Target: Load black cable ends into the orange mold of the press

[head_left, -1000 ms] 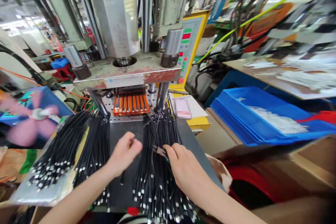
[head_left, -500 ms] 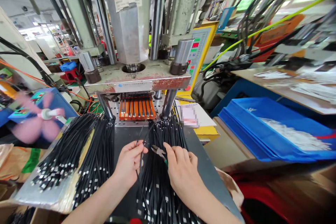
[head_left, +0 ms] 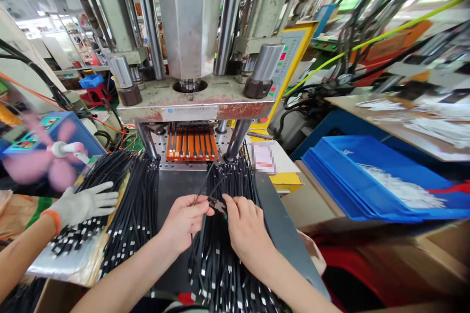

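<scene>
In the middle of the head view, my left hand [head_left: 187, 219] pinches a thin black cable [head_left: 203, 186] between thumb and fingers. My right hand [head_left: 246, 222] is wrapped around a small pair of cutting pliers [head_left: 219, 206], their handles mostly hidden by the palm. The plier jaws meet the cable right by my left fingertips; whether they are closed on it I cannot tell. Beneath both hands lies a thick bundle of black cables [head_left: 220, 269] with silvery connector ends. Beyond them, several black cables lie side by side in an orange mould [head_left: 191, 146] under the press.
A press [head_left: 194, 100] stands straight ahead. At left, another person's gloved hand [head_left: 88, 204] rests on more black cables [head_left: 128, 234], near a spinning pink fan [head_left: 60, 154]. Blue trays [head_left: 341, 176] with white pieces stand at right, beside a paper [head_left: 263, 156].
Another person's gloved hand has come in from the left onto the cables there. The plier jaws have moved left to my left fingertips. The view has shifted slightly.
</scene>
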### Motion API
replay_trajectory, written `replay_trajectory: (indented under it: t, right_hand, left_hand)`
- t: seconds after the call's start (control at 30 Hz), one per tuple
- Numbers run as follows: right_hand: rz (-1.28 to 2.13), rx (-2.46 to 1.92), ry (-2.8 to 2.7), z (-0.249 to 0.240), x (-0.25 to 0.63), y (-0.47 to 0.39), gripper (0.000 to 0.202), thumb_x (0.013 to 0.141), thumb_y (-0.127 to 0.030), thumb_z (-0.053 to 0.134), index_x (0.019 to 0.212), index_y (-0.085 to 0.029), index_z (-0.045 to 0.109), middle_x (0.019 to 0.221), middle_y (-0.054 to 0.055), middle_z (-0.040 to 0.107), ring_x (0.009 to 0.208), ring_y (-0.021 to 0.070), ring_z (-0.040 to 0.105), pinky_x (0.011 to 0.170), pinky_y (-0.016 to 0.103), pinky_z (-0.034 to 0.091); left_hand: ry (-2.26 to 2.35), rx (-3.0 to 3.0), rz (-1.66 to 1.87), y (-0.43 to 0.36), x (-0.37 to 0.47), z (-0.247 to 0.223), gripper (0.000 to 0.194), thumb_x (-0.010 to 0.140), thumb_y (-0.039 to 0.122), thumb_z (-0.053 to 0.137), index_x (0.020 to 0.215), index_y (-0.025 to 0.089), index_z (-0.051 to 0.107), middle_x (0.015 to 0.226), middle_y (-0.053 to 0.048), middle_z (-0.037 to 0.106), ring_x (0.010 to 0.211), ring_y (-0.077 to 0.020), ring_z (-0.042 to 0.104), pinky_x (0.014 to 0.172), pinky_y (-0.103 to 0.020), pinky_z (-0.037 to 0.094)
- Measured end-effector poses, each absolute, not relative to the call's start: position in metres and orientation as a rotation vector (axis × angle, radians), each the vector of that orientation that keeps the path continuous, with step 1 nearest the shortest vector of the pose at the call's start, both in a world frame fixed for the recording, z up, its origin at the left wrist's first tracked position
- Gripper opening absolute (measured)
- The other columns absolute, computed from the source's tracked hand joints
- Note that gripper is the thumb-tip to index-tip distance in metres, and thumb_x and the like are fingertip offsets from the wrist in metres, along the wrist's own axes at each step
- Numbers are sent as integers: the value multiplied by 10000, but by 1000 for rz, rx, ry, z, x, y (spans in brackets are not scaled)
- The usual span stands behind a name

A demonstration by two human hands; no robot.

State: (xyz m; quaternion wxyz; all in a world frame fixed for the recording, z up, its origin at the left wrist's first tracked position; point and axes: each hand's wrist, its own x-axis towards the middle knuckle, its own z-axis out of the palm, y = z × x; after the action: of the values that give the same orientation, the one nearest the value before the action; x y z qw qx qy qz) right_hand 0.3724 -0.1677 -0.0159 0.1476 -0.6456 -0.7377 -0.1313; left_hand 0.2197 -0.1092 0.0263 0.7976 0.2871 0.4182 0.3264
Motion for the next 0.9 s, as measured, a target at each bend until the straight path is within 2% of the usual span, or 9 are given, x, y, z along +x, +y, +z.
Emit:
replay_trajectory:
  t: [0.17, 0.3, 0.37, 0.43, 0.5, 0.57, 0.7, 0.8, 0.9]
  right_hand:
    - [-255, -1782, -2151, -27, 376, -163, 314, 820, -11, 403, 1095, -95, 527, 885, 100, 552, 788, 224, 488, 690, 327, 423]
    - [96, -1623, -2083, -33, 382, -162, 212, 876, -66, 392, 1036, -150, 503, 881, 64, 566, 784, 178, 545, 681, 275, 450]
    - [211, -1575, -2002, -29, 385, -163, 207, 914, -114, 371, 1086, -151, 481, 904, 65, 559, 799, 168, 558, 706, 277, 465]
    - [127, -1592, -1967, -22, 385, -164, 302, 913, -131, 376, 1207, -128, 444, 947, 92, 541, 861, 194, 549, 743, 321, 467]
    - [-62, -1639, -2011, -15, 385, -165, 413, 880, -106, 397, 1292, -99, 417, 977, 125, 523, 919, 238, 521, 772, 390, 450]
    - [-177, -1693, -2062, -10, 384, -164, 396, 857, -88, 409, 1244, -95, 488, 981, 141, 521, 934, 261, 505, 778, 420, 434]
    - [-12, -1759, -2074, -9, 385, -162, 256, 881, -98, 385, 1040, -142, 581, 962, 107, 568, 851, 207, 550, 721, 325, 464]
    - [72, -1820, -2020, -13, 386, -162, 361, 843, -21, 336, 1123, -139, 532, 987, 93, 602, 813, 183, 579, 685, 298, 490]
    - [-110, -1793, -2005, -15, 385, -164, 511, 757, 51, 314, 1213, -96, 490, 1122, 168, 548, 1004, 237, 534, 815, 381, 489]
  left_hand:
    - [907, 664, 671, -108, 220, 27, 409, 548, 306, 815, 796, 124, 545, 603, -3, 610, 363, 20, 230, 353, -152, 68]
    - [933, 745, 679, -109, 220, 27, 412, 555, 315, 816, 815, 133, 554, 581, 65, 511, 369, 20, 211, 353, -160, 66]
    - [955, 793, 713, -109, 221, 27, 414, 551, 317, 818, 830, 134, 572, 546, 101, 416, 372, 14, 199, 353, -164, 71]
    - [976, 869, 751, -109, 221, 25, 391, 563, 308, 809, 836, 133, 591, 530, 108, 377, 382, 4, 225, 362, -162, 106]
    - [990, 978, 784, -109, 222, 23, 329, 582, 273, 794, 812, 126, 609, 539, 87, 431, 416, -9, 304, 390, -156, 182]
    - [1009, 1071, 818, -109, 222, 21, 262, 596, 237, 776, 774, 123, 621, 570, 56, 505, 473, -31, 393, 444, -158, 265]
    - [1054, 1142, 850, -106, 220, 19, 207, 597, 218, 765, 710, 123, 620, 581, 36, 544, 538, -62, 461, 535, -182, 345]
    - [1074, 1165, 852, -105, 219, 19, 190, 602, 219, 756, 707, 125, 628, 576, 35, 545, 531, -65, 449, 543, -191, 346]
    - [1080, 1175, 857, -104, 219, 20, 154, 608, 208, 735, 694, 128, 636, 586, 24, 563, 534, -72, 455, 543, -196, 345]
